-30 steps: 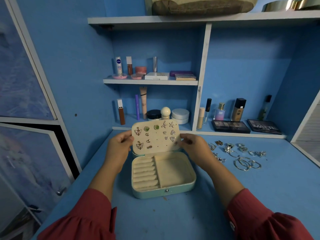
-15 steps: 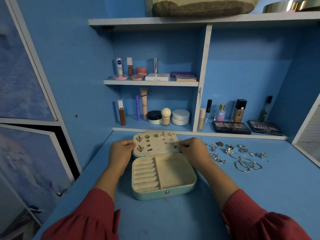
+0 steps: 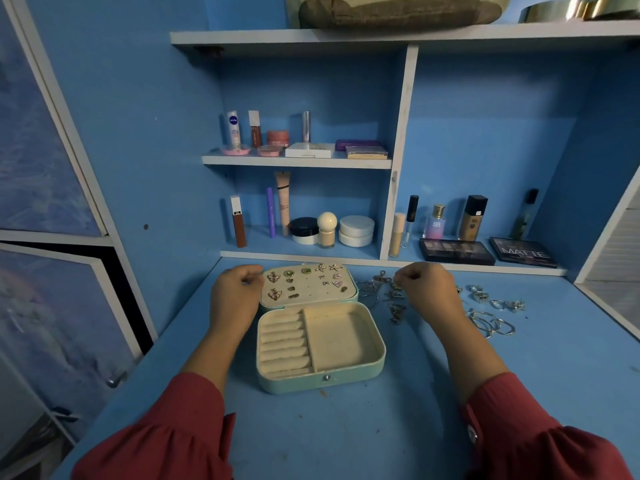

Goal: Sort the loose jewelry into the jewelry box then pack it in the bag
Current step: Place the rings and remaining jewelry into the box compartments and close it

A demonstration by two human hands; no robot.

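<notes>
The mint jewelry box (image 3: 322, 379) lies open on the blue desk, with ring rolls on the left and a bare cream tray on the right. Its lid (image 3: 308, 296) lies flat behind it, studded with several earrings. My left hand (image 3: 235, 296) pinches the lid's left edge with curled fingers. My right hand (image 3: 427, 289) is off the lid, with its fingers curled over the loose jewelry (image 3: 491, 320), which is rings, hoops and charms spread to the right of the box. I see nothing held in it.
Behind the box are low shelves with cosmetics: bottles and jars (image 3: 325, 230), and two dark palettes (image 3: 457, 251) at the right. A beige-brown bag (image 3: 398, 10) sits on the top shelf. A white frame edge (image 3: 606, 299) borders the desk at the right.
The lid went from held upright to lying flat behind the box. My right hand let go of it and moved right over the loose jewelry. My left hand stayed at the lid's left edge.
</notes>
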